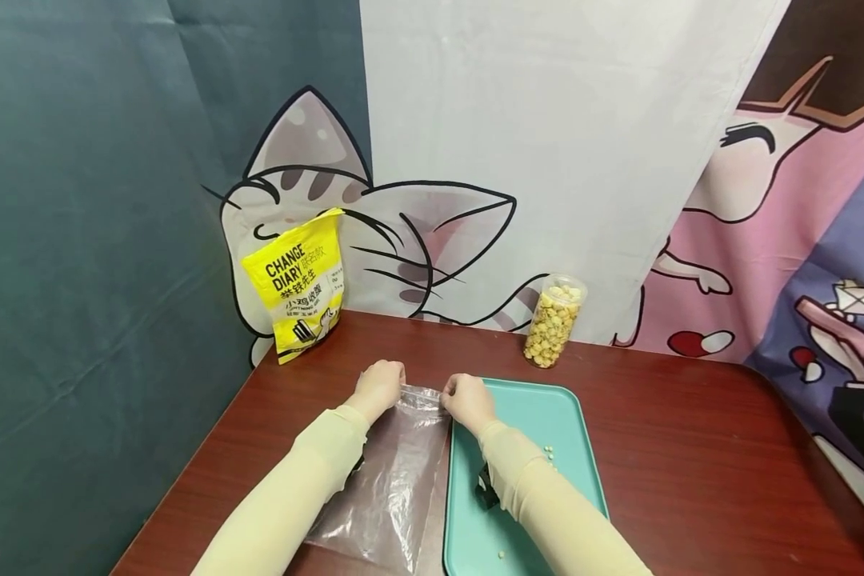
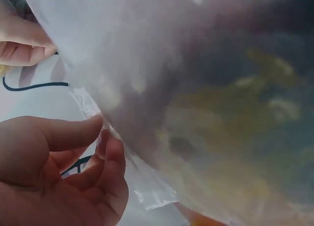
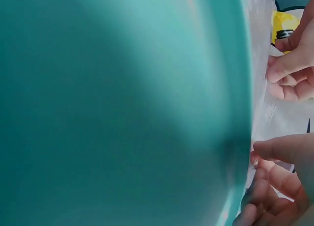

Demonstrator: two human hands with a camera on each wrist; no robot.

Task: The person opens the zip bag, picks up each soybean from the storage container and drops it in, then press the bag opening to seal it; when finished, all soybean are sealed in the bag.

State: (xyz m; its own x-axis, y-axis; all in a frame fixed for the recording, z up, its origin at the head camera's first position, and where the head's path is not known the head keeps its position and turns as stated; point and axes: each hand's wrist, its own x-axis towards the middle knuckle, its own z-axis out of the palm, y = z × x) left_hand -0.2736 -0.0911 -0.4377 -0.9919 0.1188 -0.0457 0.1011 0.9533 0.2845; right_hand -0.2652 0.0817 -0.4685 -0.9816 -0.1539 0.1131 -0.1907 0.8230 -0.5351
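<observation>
A clear plastic zip bag (image 1: 396, 480) lies flat on the table, its top edge pointing away from me. My left hand (image 1: 382, 386) pinches the left end of that edge between thumb and fingers. At the right end of the same edge, my right hand (image 1: 470, 400) pinches the plastic, close over the tray's far left corner. The left wrist view shows the thumb and curled fingers (image 2: 115, 152) on the bag's transparent rim (image 2: 147, 186). In the right wrist view both hands sit along the bag's edge, beyond the tray's wall (image 3: 248, 88).
The teal tray (image 1: 533, 400) stands right of the bag, with several small pale crumbs (image 1: 550, 450) on it. Behind stand a yellow snack bag (image 1: 302, 288) at the left and a clear tub of popcorn-like pieces (image 1: 553, 324) at the right. A printed cloth (image 1: 475, 96) hangs behind the table.
</observation>
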